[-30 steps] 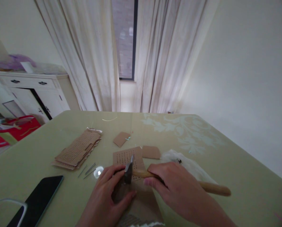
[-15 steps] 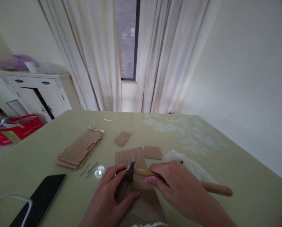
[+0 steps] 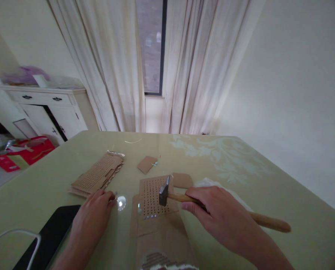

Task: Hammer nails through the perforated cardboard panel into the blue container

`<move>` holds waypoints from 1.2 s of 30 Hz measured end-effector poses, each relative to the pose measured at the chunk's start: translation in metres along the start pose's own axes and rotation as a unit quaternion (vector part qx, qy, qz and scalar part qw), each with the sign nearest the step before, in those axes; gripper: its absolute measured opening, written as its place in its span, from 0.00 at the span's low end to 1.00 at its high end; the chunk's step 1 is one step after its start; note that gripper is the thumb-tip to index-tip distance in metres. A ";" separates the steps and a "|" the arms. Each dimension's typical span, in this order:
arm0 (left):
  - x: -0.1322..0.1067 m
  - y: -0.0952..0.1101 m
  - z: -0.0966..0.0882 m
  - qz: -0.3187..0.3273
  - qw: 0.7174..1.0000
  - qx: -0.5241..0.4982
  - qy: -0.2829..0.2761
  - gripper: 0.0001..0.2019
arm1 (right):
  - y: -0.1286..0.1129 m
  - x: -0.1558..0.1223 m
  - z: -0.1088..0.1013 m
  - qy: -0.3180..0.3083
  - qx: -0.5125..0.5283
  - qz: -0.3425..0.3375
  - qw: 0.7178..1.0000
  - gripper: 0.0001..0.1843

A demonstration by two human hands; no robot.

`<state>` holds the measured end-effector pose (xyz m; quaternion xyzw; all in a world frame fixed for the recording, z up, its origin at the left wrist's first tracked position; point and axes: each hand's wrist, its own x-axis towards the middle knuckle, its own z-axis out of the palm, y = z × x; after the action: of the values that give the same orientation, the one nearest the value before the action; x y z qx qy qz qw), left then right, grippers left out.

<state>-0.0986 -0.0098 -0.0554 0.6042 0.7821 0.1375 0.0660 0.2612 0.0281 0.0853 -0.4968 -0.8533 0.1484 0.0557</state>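
My right hand (image 3: 216, 210) is wrapped around the wooden handle of a hammer (image 3: 164, 193), whose metal head hovers over a cardboard sheet (image 3: 153, 187) with rows of punched holes. A few small pale bits lie along the lowest row of holes. My left hand (image 3: 96, 212) is down on the table, left of the sheet, with its fingers pinched together. The tip of a nail (image 3: 116, 194) pokes out beside the fingertips. Any other nails there are hidden under the hand.
Punched cardboard sheets (image 3: 98, 172) lie stacked at left, and a black phone (image 3: 48, 236) with a white cable is at front left. Two small cardboard pieces (image 3: 147, 164) (image 3: 182, 180) lie beyond the sheet. A clear plastic bag (image 3: 209, 182) sits behind my right hand.
My left hand has left the cardboard sheet and moved left to the nails, uncovering the holes and pale bits. My right hand, with the hammer, has shifted slightly right.
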 end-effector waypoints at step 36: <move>-0.042 0.103 -0.002 0.148 0.942 -0.298 0.040 0.12 | 0.006 0.007 0.003 0.011 -0.067 -0.016 0.998 0.16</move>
<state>0.0069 -0.0264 -0.0261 0.6598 0.6094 0.3962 0.1904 0.2622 0.0361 0.0805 -0.4869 -0.8687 0.0842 0.0338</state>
